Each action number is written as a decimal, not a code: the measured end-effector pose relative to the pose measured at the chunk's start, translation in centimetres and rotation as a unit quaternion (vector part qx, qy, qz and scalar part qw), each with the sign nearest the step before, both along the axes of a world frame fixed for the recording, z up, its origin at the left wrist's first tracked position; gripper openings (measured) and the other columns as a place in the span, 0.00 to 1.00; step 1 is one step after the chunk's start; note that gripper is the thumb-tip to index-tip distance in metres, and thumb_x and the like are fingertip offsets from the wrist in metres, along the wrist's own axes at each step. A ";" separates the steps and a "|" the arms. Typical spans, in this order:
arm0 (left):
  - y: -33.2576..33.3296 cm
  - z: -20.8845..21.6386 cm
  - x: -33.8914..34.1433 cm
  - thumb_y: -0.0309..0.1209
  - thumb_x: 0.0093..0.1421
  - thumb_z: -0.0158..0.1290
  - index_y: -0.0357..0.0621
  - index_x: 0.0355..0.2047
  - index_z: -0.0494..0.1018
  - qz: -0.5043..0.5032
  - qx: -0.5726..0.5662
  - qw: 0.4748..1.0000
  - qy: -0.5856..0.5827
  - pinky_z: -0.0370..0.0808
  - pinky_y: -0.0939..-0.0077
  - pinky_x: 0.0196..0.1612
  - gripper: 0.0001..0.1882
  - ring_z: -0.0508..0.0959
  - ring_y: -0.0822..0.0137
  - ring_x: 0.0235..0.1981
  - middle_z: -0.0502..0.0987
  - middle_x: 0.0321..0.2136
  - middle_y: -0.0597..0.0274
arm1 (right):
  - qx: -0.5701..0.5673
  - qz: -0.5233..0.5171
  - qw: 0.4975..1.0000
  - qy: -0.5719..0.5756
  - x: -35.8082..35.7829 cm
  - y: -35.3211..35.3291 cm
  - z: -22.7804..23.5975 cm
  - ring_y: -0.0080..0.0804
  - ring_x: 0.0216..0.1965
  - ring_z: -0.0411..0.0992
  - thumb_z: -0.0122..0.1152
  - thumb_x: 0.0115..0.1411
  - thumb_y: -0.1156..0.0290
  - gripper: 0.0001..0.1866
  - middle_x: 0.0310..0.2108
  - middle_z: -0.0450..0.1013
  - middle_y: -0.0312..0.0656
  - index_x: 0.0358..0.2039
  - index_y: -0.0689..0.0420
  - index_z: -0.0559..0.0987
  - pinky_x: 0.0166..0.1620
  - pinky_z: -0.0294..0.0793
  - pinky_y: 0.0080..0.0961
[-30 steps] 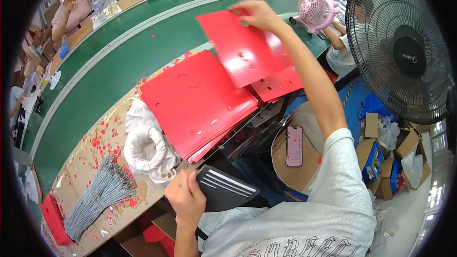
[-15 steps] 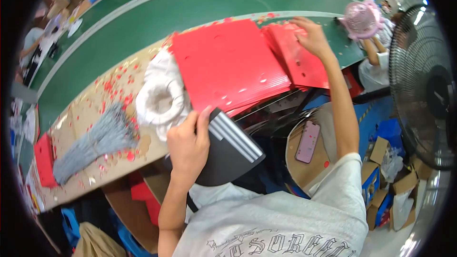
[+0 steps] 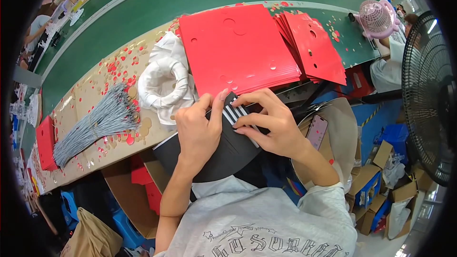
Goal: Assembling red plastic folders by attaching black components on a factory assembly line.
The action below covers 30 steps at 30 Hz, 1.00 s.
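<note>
My left hand [image 3: 199, 126] is closed on the top of a black flat sheet [image 3: 223, 162] with a rounded lower edge, thumb along its upper corner. White strips [image 3: 251, 138] lie side by side across the sheet's right part. My right hand [image 3: 273, 123] bends over these strips with thumb and fingertips pinching at them; the fingertips partly hide what they grip. Just beyond both hands lies a stack of large red sheets [image 3: 238, 52] with punched round holes. To its right is a fanned pile of narrower red sheets [image 3: 316, 47], touched by neither hand.
Left of the stack sits a rolled white cloth ring [image 3: 164, 83], then a tied bundle of grey cords [image 3: 95, 126] among red and tan paper dots. A green conveyor belt [image 3: 157, 14] runs behind. At right are a phone [image 3: 316, 131], a black fan [image 3: 431, 95] and cardboard boxes [image 3: 381, 154].
My right hand has come back from the narrower red sheets at the right to the black sheet's white strips. The left hand keeps hold of the black sheet, which now lies further left.
</note>
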<state>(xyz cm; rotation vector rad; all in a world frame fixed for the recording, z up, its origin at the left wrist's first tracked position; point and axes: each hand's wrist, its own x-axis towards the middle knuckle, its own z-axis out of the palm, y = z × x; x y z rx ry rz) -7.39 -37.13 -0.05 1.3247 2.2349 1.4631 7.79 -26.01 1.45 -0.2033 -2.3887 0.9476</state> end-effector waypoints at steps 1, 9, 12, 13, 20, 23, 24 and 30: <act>0.0 0.0 0.1 0.29 0.65 0.58 0.33 0.21 0.72 -0.005 0.000 1.000 -0.006 0.63 0.63 0.19 0.16 0.70 0.51 0.13 0.71 0.15 0.48 | 0.002 0.005 1.000 -0.008 0.0 0.1 0.1 0.39 0.45 0.73 0.73 0.46 0.79 0.09 0.46 0.76 0.40 0.30 0.58 0.82 0.43 0.79 0.33; -0.3 -0.2 0.0 0.29 0.64 0.59 0.33 0.22 0.74 -0.017 -0.014 0.999 -0.030 0.63 0.63 0.19 0.16 0.69 0.52 0.12 0.71 0.14 0.50 | -0.007 -0.015 0.999 0.030 0.6 -1.1 -1.2 0.41 0.47 0.72 0.75 0.43 0.79 0.11 0.45 0.77 0.39 0.29 0.57 0.83 0.44 0.77 0.35; -0.2 -0.8 0.3 0.29 0.64 0.59 0.35 0.21 0.72 -0.021 0.001 1.000 0.004 0.64 0.63 0.18 0.16 0.73 0.50 0.13 0.72 0.13 0.49 | -0.022 -0.007 1.000 0.002 0.7 -0.4 -1.1 0.37 0.48 0.73 0.75 0.45 0.78 0.09 0.45 0.77 0.38 0.29 0.56 0.85 0.48 0.76 0.33; -0.3 -1.0 0.3 0.29 0.64 0.59 0.35 0.21 0.72 -0.021 0.001 1.000 0.004 0.64 0.63 0.18 0.16 0.73 0.50 0.13 0.72 0.13 0.49 | -0.023 0.007 1.000 -0.016 0.7 0.1 -0.9 0.36 0.48 0.73 0.75 0.46 0.77 0.09 0.45 0.77 0.37 0.29 0.56 0.85 0.49 0.76 0.32; -0.5 -1.1 1.1 0.28 0.58 0.63 0.37 0.23 0.71 -0.019 0.020 0.976 0.218 0.72 0.62 0.30 0.13 0.77 0.53 0.31 0.74 0.28 0.53 | -0.118 -0.014 0.993 0.028 -5.0 7.4 0.6 0.32 0.46 0.77 0.69 0.56 0.74 0.06 0.44 0.78 0.41 0.32 0.62 0.83 0.51 0.75 0.28; 0.4 -1.3 1.0 0.27 0.57 0.63 0.31 0.26 0.73 -0.054 0.044 0.966 0.247 0.74 0.53 0.53 0.11 0.75 0.45 0.54 0.76 0.49 0.44 | -0.125 -0.003 0.991 -0.040 -8.1 8.5 -0.1 0.32 0.47 0.76 0.68 0.57 0.75 0.06 0.45 0.77 0.41 0.33 0.63 0.84 0.51 0.75 0.28; 0.8 -1.7 0.9 0.27 0.58 0.63 0.31 0.26 0.73 -0.070 0.043 0.969 0.233 0.74 0.51 0.56 0.12 0.74 0.45 0.58 0.75 0.51 0.43 | -0.123 0.000 0.992 -0.040 -8.5 8.6 -0.3 0.32 0.47 0.76 0.68 0.57 0.75 0.06 0.45 0.77 0.41 0.33 0.63 0.84 0.51 0.75 0.28; 0.8 -2.8 0.9 0.22 0.60 0.59 0.24 0.28 0.73 -0.076 0.035 0.974 0.212 0.73 0.50 0.58 0.09 0.75 0.41 0.56 0.74 0.54 0.41 | -0.009 -0.017 0.998 -0.064 -9.7 8.5 -1.8 0.35 0.48 0.76 0.70 0.56 0.72 0.06 0.43 0.78 0.40 0.32 0.60 0.85 0.50 0.76 0.31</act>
